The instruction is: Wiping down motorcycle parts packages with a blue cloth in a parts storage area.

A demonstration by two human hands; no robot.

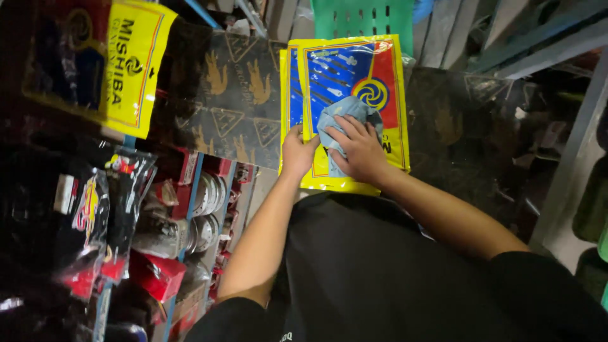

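Note:
A flat yellow, blue and red plastic package (345, 69) is held up in front of me. My left hand (296, 154) grips its lower left edge. My right hand (358, 151) presses a crumpled light blue cloth (345, 117) against the package's front, fingers spread over the cloth. Both forearms reach up from my black shirt at the bottom of the head view.
Dark printed packages (234, 95) lie behind the held one. Another yellow package (130, 66) hangs at upper left. Shelves with blue rails (190, 202) hold red boxes and round metal parts at left. A green plastic crate (361, 18) stands at the top, grey shelf frames at right.

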